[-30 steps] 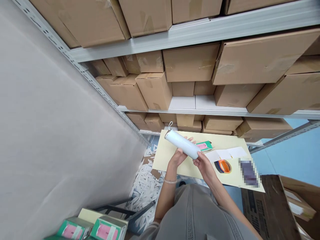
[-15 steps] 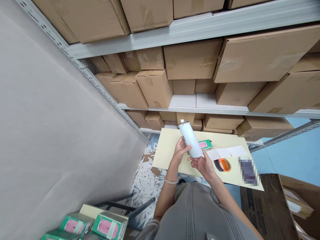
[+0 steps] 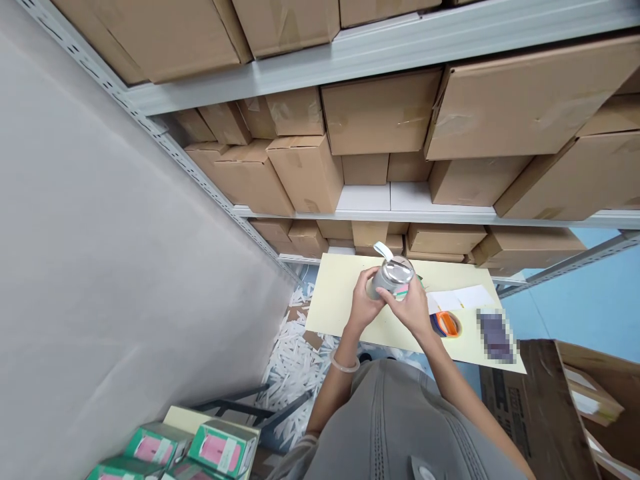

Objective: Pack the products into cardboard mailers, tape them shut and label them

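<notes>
My left hand (image 3: 364, 300) and my right hand (image 3: 411, 308) are both closed around a white bottle (image 3: 390, 279) with a shiny silver end and a pale strap loop. The bottle is held above the cream tabletop (image 3: 333, 293), its silver end tipped up towards me. My left hand grips one side and my right the other, with the right thumb across the front. Partly hidden behind the bottle lies a green and pink box (image 3: 403, 291). To the right of my right hand are a folded white sheet (image 3: 463, 297) and an orange tape roll (image 3: 449, 324).
A blurred-out dark item (image 3: 497, 337) lies at the table's right. Shelves with cardboard boxes (image 3: 385, 113) rise behind. An open carton (image 3: 530, 407) stands at lower right, green and pink boxes (image 3: 220, 447) at lower left. Shredded paper (image 3: 295, 363) covers the floor by the wall.
The bottle has turned from side-on to showing its silver end towards me. My right hand has moved from its lower end up to its side. The strap now stands out in a loop.
</notes>
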Demonstrator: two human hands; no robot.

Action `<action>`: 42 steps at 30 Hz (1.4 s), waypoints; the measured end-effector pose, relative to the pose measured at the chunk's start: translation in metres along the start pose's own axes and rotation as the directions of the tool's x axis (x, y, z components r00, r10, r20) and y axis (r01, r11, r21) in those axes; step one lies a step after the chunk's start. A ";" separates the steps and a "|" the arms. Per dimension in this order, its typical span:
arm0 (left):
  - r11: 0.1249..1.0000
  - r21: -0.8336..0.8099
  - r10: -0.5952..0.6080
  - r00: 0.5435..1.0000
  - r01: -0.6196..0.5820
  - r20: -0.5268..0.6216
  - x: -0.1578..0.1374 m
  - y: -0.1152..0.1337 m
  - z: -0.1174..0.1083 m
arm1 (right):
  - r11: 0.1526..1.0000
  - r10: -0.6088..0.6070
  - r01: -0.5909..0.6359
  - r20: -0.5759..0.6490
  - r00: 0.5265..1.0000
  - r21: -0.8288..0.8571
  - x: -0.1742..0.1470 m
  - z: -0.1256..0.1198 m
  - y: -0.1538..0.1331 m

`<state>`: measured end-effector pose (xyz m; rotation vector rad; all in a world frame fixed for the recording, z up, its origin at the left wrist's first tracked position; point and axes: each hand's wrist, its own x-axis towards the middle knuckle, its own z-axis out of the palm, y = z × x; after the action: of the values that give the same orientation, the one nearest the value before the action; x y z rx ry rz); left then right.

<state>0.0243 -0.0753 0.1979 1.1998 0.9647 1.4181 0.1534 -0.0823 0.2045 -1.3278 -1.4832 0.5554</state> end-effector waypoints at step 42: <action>0.969 0.206 0.187 0.949 -0.135 -0.255 0.003 0.036 -0.007 | -0.175 0.288 -0.889 0.885 0.364 0.423 -0.034 0.034 0.022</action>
<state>0.0103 -0.0786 0.2315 1.2640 1.2353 1.6857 0.1286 -0.0971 0.1603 -0.7172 -0.2192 2.3168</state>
